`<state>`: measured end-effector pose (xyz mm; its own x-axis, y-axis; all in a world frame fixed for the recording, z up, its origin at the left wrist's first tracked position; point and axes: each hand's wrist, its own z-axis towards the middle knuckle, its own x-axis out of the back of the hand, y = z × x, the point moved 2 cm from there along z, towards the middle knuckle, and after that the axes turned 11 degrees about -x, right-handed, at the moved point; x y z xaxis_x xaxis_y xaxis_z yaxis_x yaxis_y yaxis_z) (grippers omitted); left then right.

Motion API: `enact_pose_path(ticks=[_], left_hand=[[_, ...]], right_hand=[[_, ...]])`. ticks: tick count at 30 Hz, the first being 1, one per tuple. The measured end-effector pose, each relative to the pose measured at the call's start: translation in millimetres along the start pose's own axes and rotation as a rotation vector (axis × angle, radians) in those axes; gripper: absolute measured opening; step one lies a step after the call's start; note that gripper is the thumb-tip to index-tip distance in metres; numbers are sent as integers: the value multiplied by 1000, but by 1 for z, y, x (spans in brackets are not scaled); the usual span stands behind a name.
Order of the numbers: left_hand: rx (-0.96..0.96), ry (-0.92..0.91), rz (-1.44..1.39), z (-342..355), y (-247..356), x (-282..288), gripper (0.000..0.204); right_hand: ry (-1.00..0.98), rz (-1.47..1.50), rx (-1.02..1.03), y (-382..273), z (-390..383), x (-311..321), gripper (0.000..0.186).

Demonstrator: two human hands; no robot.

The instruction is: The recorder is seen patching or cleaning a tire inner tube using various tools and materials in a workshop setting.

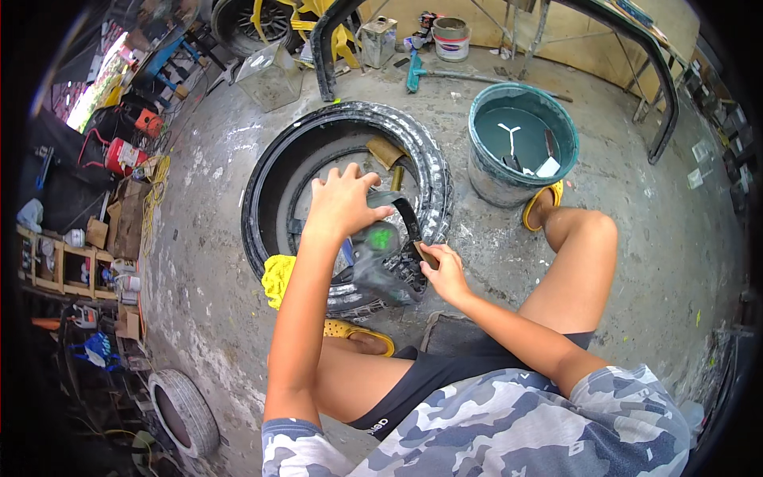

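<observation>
Head view: left forearm rises steeply from the lower edge, elbow low, near vertical. Left hand point(347, 199) is palm down above the tire point(435, 171), back of hand up, fingers arched and spread, pointing away and to the right. Thumb sticks out right, apart from the forefinger, next to the upper end of a dark curved strip point(409, 216). Can't make out whether it pinches the strip or just rests by it.

Right forearm slants up and left from the sleeve, flatter than the left one. Right hand point(447, 272) sits lower and nearer the body, back of hand up, fingers bent, a narrow grip holding a brown pad point(427, 254) between thumb and fingers. Pad is at the strip's lower end; contact unclear.

Strip runs between the two hands, over the tire's near right side. Dark part point(380, 262) with a green mark lies left of the right grip, below the left hand; blurred. Beyond the left hand, inside the tire: a brown scrap point(385, 152) and a brassy tube point(396, 179). Yellow cloth point(278, 280) left of the left forearm. Green bucket point(497, 184) with liquid, beyond and right of the right grip.
</observation>
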<state>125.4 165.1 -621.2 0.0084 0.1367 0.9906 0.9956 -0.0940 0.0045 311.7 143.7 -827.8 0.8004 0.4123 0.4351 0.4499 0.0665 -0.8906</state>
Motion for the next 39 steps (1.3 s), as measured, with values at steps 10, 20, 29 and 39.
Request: enact_pose_path(ticks=[10,20,29,39], left_hand=[[423,218,-138,-44,41,2,71],[620,161,-188,-23,1,-35,79],[407,243,63,1,-7,-48,93],[275,54,88,17,-5,-35,86]], right_hand=[[117,244,-263,-4,-9,-17,37],[6,273,-278,-14,-11,-7,36],[-252,-383,287,-25,-1,25,45],[-292,-314,339,-22,-20,4,47]])
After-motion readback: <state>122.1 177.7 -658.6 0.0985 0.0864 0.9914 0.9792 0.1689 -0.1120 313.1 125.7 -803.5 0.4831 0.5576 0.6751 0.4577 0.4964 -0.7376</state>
